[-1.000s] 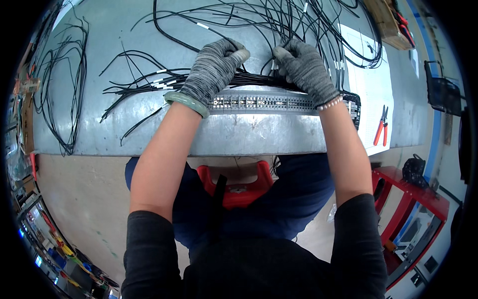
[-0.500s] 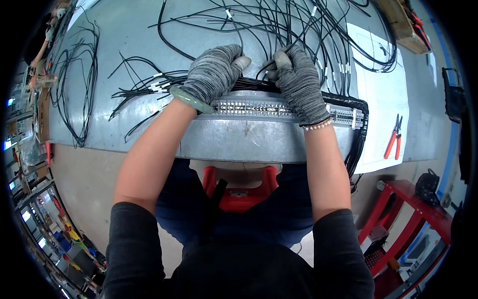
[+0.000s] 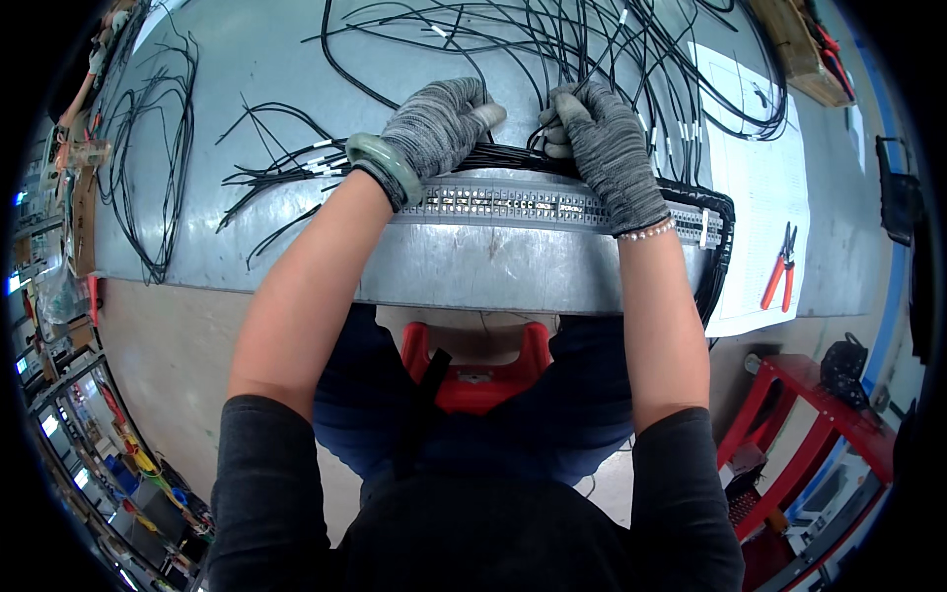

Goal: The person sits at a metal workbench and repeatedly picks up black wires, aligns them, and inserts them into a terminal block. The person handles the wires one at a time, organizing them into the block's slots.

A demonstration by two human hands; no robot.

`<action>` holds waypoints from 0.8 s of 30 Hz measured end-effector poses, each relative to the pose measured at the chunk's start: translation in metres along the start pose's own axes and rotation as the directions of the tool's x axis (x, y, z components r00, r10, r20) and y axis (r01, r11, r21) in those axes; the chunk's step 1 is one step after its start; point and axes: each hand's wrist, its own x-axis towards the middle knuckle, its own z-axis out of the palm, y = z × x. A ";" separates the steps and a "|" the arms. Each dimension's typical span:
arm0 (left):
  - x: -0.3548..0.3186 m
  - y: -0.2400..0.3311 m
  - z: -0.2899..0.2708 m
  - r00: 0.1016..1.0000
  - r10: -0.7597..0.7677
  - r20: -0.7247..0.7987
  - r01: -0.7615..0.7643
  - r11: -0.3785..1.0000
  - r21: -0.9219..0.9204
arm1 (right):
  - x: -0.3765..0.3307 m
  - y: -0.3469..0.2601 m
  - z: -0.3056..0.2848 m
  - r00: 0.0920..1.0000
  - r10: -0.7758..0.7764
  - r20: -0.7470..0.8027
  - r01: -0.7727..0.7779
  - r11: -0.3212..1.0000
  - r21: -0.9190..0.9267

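Both my hands wear grey knit gloves and work at a bundle of black wires (image 3: 513,158) running along the far side of a terminal block strip (image 3: 493,201). My left hand (image 3: 441,123) is closed, thumb against the fingers, on a black wire that rises away from it. A pinch of my right hand (image 3: 604,138) holds another black wire beside the bundle. White marker sleeves (image 3: 321,163) sit on several wire ends to the left. Beyond my hands, many loose wires (image 3: 562,39) fan out over the metal table (image 3: 424,266). The fingertips are partly hidden.
On the right, red-handled pliers (image 3: 780,271) lie on a printed sheet (image 3: 740,197). A loose coil of black wires (image 3: 148,168) rests at the left. A wooden box (image 3: 799,49) stands at the far right, with a red stool (image 3: 473,380) below the table edge.
Both hands have shifted slightly to the right, still gripping wires. The terminal strip and wire bundle have moved slightly right too. The loose wires beyond have swung a little.
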 end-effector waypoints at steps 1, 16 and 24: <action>-0.002 -0.001 -0.001 1.000 0.018 0.014 -0.017 0.999 -0.029 | -0.001 0.003 -0.003 0.999 -0.031 0.016 0.032 0.996 -0.082; 0.016 0.011 0.003 0.995 0.065 0.074 -0.075 0.988 0.138 | -0.013 0.023 -0.008 0.931 -0.219 0.292 0.356 0.726 -0.588; 0.013 0.037 0.017 0.999 0.036 0.007 -0.036 0.998 0.058 | -0.014 0.023 -0.011 0.930 -0.206 0.305 0.352 0.740 -0.574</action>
